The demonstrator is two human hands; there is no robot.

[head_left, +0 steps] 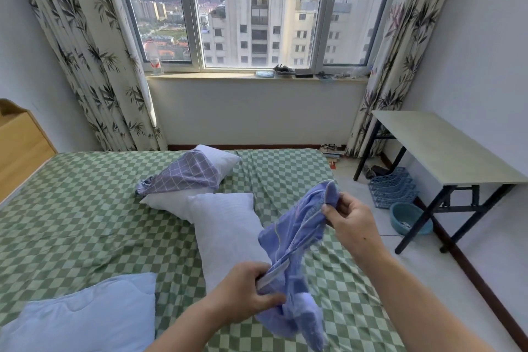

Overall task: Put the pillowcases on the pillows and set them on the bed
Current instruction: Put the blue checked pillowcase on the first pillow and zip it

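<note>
Both hands, left (pixel 245 287) and right (pixel 350 216), pinch blue pillowcase (pixel 297 240) above bed (pixel 71 208); 2 bare pillows (pixel 225 226) beyond.

A single wide-angle head view looks forward and down from beside the bed (pixel 85 208), close over it, facing the window (pixel 257 8) on the far wall. The forearms enter from the bottom edge; straight lines bow toward the frame's edges.
</note>
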